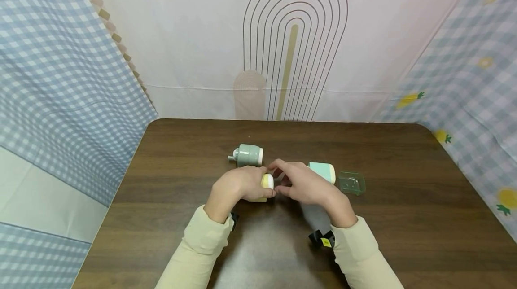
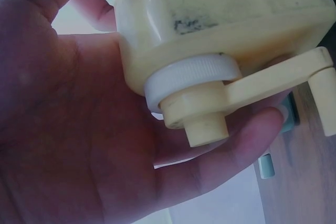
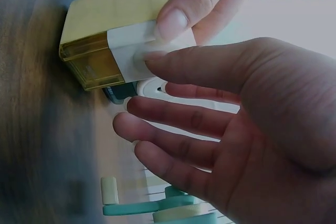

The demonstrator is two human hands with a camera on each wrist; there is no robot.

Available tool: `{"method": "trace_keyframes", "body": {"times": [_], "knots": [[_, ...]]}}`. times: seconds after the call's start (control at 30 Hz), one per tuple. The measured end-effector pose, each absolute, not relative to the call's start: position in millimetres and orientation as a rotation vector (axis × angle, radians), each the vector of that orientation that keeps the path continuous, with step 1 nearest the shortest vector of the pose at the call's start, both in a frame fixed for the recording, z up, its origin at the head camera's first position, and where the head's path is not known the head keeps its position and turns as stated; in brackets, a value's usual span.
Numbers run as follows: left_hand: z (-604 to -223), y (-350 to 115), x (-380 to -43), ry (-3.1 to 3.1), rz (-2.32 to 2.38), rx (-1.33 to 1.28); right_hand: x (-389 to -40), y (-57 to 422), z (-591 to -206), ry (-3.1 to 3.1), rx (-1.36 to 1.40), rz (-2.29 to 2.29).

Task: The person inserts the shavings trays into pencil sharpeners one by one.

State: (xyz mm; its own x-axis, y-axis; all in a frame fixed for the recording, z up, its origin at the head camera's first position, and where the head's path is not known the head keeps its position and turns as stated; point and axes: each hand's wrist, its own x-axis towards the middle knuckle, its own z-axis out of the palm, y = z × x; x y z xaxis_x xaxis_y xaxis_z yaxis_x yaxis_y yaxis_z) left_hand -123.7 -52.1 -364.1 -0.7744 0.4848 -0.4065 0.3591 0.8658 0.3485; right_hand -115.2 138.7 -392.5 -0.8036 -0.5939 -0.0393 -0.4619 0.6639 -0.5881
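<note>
A yellow hand-crank pencil sharpener (image 1: 265,181) with a white front is gripped by my left hand (image 1: 242,183) just above the table. In the left wrist view its yellow crank (image 2: 273,80) and white ribbed collar point out past the palm. Its clear amber shavings drawer (image 3: 92,65) shows in the right wrist view. My right hand (image 1: 308,186) is at the sharpener's front, the thumb (image 3: 202,66) lying at the white face. The other fingers (image 3: 173,116) extend loosely below it. Whether the thumb presses the face I cannot tell.
A grey-green crank sharpener (image 1: 249,155) lies behind my left hand. A teal sharpener (image 1: 322,171) lies beyond my right hand, partly hidden by it. A clear green tray (image 1: 352,183) sits to its right. The wooden table (image 1: 181,145) meets a patterned cloth wall (image 1: 194,46) behind.
</note>
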Motion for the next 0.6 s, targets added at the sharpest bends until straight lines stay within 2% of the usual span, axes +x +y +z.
{"method": "trace_keyframes", "body": {"times": [0.3,0.6], "knots": [[-364,-51,-121,2.555,0.345,0.562,-118,157,-383,2.773,-0.872,-0.946],[-358,-49,-115,2.581,0.414,0.489,-119,198,-366,2.927,-0.741,-1.047]]}}
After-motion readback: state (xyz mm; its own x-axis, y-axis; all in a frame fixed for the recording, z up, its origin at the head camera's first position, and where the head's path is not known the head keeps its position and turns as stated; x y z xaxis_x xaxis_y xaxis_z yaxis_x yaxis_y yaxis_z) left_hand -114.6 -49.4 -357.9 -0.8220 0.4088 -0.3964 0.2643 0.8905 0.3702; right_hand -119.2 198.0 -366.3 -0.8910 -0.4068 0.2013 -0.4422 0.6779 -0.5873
